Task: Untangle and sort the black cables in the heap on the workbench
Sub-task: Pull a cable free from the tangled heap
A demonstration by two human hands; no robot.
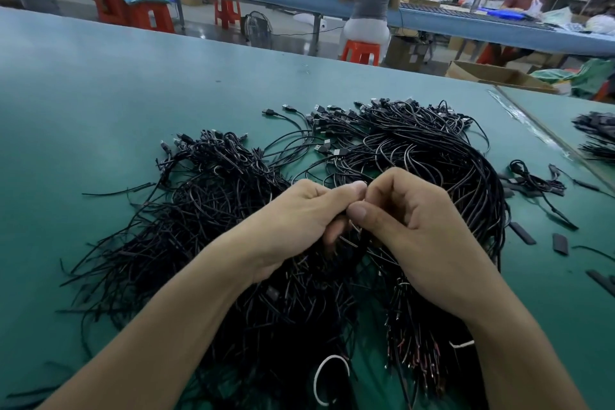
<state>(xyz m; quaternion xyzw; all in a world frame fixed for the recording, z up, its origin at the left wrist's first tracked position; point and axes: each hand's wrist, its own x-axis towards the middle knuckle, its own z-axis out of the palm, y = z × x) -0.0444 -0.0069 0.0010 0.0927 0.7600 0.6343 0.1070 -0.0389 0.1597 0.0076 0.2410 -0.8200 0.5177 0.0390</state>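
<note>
A large heap of thin black cables spreads over the green workbench, with USB plugs fanned out along its far edge. My left hand and my right hand meet above the middle of the heap, thumbs almost touching. Both have fingers curled around a bunch of black cables that hangs down between them. A looser tangle of cables lies to the left, its cut ends pointing toward me.
A small separate cable bundle and short black sleeve pieces lie to the right. Another pile of cables sits on the adjoining bench at far right. A white tie loop lies near the front. Two people work at a blue bench behind.
</note>
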